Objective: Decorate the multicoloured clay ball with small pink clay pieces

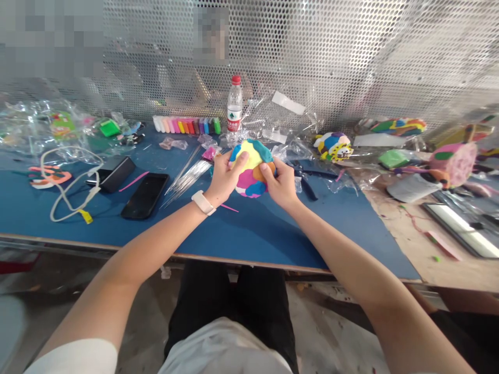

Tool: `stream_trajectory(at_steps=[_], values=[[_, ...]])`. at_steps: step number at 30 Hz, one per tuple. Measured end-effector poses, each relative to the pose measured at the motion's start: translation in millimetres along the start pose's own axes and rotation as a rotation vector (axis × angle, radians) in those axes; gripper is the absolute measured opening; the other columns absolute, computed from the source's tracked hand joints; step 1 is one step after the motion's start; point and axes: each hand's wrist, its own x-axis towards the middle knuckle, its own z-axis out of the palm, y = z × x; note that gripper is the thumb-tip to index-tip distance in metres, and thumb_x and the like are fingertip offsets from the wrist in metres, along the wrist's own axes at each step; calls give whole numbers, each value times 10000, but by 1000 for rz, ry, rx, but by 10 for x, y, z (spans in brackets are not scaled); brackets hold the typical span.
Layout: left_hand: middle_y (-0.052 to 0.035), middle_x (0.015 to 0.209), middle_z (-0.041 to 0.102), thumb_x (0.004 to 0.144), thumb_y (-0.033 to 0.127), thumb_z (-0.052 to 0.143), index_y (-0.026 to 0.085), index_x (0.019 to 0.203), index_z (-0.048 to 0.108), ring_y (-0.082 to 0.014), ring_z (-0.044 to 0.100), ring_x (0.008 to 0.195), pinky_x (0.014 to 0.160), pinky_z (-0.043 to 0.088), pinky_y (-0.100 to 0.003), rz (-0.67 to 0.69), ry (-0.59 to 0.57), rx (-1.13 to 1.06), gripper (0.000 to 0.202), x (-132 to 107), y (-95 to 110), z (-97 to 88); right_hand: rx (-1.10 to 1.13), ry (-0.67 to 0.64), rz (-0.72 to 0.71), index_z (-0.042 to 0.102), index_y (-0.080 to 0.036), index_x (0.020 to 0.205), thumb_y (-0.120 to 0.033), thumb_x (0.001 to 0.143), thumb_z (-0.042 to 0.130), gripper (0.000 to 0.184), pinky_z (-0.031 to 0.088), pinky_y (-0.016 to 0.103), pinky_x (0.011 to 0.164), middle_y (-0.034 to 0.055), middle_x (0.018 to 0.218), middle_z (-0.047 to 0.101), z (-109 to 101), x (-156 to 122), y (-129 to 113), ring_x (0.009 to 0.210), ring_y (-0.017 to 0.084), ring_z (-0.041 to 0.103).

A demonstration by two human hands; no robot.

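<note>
Multicoloured clay makes up one rounded patchwork lump (pixel 251 170), held between two hands above the blue mat (pixel 241 236). The left hand (pixel 226 179) is curled on its left edge, thumb over the yellow patch (pixel 253 154); the right hand (pixel 282 183) closes on the right edge, thumb against the orange patch (pixel 258 173). Beyond stand one red-capped water bottle (pixel 234 106) and one row of coloured blocks (pixel 187 125), too tightly set to count. One black smartphone (pixel 145 196) lies leftward, beside metal wires (pixel 191 179).
</note>
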Motion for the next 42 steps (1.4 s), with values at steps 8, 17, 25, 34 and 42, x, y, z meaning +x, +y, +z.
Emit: stream_trajectory(at_steps=[8, 17, 25, 34, 42], values=[[-157, 1496, 686, 1120, 644, 540, 293, 1506, 652, -344, 597, 1456, 1247, 463, -572, 376, -28, 477, 534, 118, 245, -293, -182, 55, -144, 827, -265, 1181, -647, 967, 799, 439, 602, 377, 813, 36, 954, 831, -159, 61, 11, 824, 247, 753], [-67, 1295, 810, 1151, 412, 597, 317, 1391, 769, -261, 717, 1216, 1176, 478, -523, 546, -299, 537, 311, 139, 49, -294, -227, 45, -170, 840, -280, 1121, -504, 936, 861, 291, 635, 388, 808, 43, 1004, 878, -150, 3, -45, 836, 271, 816], [-124, 1220, 796, 1179, 503, 479, 219, 1389, 747, -275, 743, 1129, 1008, 536, -440, 510, -397, 607, 443, 181, 76, -345, -96, 56, -100, 755, -267, 1108, -527, 851, 943, 411, 632, 403, 817, 26, 919, 858, -130, 21, -104, 851, 264, 826], [-106, 1169, 806, 1185, 496, 477, 216, 1331, 763, -241, 762, 1045, 953, 534, -392, 452, -251, 546, 426, 243, 115, -460, 53, -260, -46, 816, -224, 1048, -605, 780, 979, 494, 645, 394, 736, 21, 875, 799, -256, 206, 6, 766, 228, 718], [-121, 1312, 804, 1181, 495, 495, 239, 1462, 707, -264, 765, 1174, 986, 533, -408, 443, -415, 564, 436, 282, -3, -511, 38, -313, 14, 852, -203, 1043, -596, 837, 934, 450, 670, 425, 768, 32, 864, 808, -264, 205, 257, 756, 234, 715]])
